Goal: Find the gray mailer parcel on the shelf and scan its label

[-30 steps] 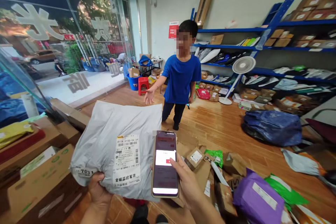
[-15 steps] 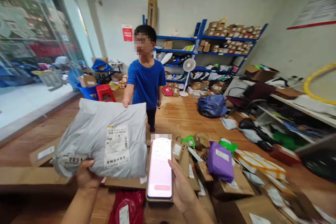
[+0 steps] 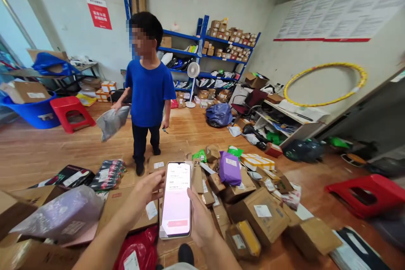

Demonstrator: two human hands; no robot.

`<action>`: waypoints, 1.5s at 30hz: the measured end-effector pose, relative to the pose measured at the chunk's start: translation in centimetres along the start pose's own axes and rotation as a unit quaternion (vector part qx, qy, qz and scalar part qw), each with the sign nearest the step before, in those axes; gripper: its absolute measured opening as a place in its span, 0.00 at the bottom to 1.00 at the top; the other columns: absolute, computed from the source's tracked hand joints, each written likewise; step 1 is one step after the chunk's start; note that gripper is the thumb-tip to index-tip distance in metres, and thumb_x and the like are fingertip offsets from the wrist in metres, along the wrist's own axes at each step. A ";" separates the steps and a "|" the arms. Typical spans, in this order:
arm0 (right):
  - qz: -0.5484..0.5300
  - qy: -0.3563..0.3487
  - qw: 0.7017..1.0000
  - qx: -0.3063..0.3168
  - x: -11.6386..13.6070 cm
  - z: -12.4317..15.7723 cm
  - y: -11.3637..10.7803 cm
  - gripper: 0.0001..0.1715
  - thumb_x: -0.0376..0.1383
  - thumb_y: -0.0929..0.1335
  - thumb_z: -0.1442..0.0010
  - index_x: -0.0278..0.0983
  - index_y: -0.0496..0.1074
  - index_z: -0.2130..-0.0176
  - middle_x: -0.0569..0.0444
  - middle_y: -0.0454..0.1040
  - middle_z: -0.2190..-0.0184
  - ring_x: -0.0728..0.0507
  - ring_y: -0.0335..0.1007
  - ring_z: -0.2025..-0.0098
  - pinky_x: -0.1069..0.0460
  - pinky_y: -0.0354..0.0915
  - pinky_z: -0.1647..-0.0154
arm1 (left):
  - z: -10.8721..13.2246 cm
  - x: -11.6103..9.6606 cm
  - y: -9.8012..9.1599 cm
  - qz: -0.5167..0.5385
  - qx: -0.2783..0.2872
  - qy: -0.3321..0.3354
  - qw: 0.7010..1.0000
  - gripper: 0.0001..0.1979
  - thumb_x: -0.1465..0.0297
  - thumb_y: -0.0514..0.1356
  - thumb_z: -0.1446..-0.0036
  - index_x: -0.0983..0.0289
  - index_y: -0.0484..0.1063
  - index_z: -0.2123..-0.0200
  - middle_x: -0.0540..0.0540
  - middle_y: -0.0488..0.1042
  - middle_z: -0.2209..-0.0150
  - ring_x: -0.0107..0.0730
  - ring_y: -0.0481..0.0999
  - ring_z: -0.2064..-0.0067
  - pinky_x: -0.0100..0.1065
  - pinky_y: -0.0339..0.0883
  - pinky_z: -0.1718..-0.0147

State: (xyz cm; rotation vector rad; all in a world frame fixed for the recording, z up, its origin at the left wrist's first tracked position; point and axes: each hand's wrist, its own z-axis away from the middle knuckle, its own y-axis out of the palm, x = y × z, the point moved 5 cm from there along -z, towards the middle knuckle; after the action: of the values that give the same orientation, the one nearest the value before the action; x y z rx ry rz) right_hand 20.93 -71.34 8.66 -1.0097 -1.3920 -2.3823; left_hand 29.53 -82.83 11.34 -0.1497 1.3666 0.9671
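A smartphone [image 3: 175,198] with a lit white and pink screen is held upright in front of me. My right hand [image 3: 202,219] grips it from the right, thumb along its edge. Close to the phone's left edge, my left hand [image 3: 148,190] has its fingers stretched toward it, with no parcel in them; whether the fingertips touch the phone I cannot tell. Beyond the phone, a person in a blue T-shirt [image 3: 148,93] holds a grey plastic mailer bag [image 3: 113,122] low at their side.
Cardboard boxes [image 3: 259,211], a purple parcel [image 3: 230,168] and a red plastic-wrapped parcel [image 3: 137,249] cover the floor around me. A bubble-wrapped parcel [image 3: 63,211] lies at left. Red stools [image 3: 71,112] stand on both sides. Blue shelves [image 3: 228,44] and a fan [image 3: 193,70] are behind.
My left hand has let go of the grey mailer bag and moved right to the phone. The person now holds the bag away from me. My view has turned right and down.
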 end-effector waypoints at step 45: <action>0.043 0.192 0.971 0.139 -1.1 -5.5 -4.7 0.35 0.54 0.75 0.59 0.37 0.74 0.57 0.50 0.79 0.57 0.37 0.71 0.48 0.43 0.63 0.45 | -0.9 5.0 2.4 -0.125 -0.303 0.150 0.933 0.25 0.64 0.56 0.55 0.68 0.64 0.53 0.59 0.74 0.56 0.44 0.72 0.57 0.39 0.65 0.59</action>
State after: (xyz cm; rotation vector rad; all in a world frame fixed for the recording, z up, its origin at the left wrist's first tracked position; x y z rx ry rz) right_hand 16.99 -73.57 2.95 -0.4929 -1.4421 -2.0972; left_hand 26.75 -79.44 7.82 -0.9508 1.2402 1.1512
